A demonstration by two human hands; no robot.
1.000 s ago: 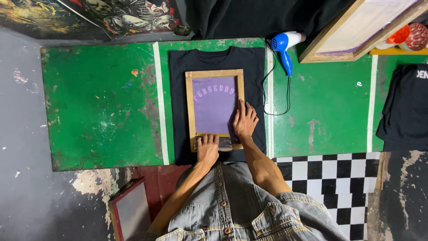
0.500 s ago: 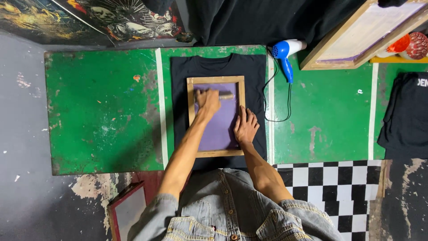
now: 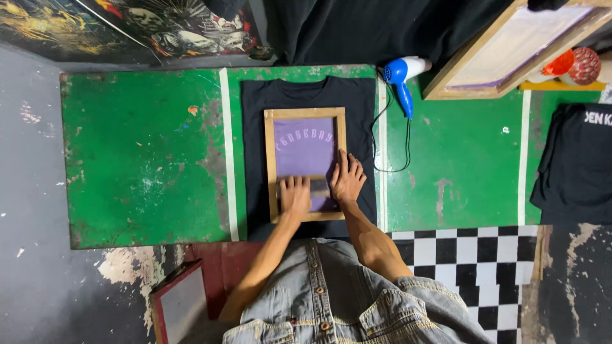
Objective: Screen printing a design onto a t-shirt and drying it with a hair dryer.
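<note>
Green table (image 3: pixel 140 159), black shirt (image 3: pixel 306 95) under stiff wooden screen frame (image 3: pixel 270 165). Left hand (image 3: pixel 295 194) grips squeegee (image 3: pixel 319 186); right hand (image 3: pixel 347 178) spread flat, steadying frame's rigid rim.

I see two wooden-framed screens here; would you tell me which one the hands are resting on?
The small screen with purple mesh, flat on the black shirt, under both hands. The larger screen leans at the table's far right corner, untouched.

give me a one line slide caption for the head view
Two bare hands, left hand and right hand, press a squeegee on a wooden-framed purple screen over a black t-shirt.
</note>
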